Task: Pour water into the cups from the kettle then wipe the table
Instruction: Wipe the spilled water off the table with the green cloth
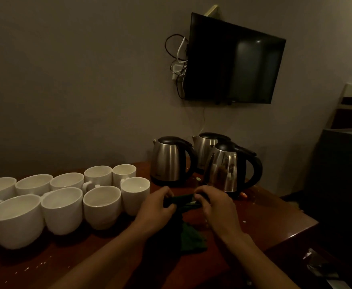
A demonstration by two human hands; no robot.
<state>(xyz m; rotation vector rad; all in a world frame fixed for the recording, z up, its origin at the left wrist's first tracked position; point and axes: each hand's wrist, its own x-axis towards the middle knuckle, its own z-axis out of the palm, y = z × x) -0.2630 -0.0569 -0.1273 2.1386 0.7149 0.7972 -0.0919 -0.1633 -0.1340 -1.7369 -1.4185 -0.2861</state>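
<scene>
Several white cups (102, 205) stand in two rows on the left half of the dark red-brown table (275, 217). Three steel kettles with black lids stand at the back: one at the left (170, 160), one behind (207, 149), one nearest (229, 170). In front of the kettles, my left hand (157, 207) and my right hand (214, 207) both grip a dark green cloth (182, 202). The cloth is stretched between them, and its lower part (191, 238) hangs down to the table.
Small water drops speckle the table near its front left (27, 268) and by the right edge (244, 222). A black TV (233, 61) with cables hangs on the wall above the kettles. A dark cabinet (337, 174) stands to the right of the table.
</scene>
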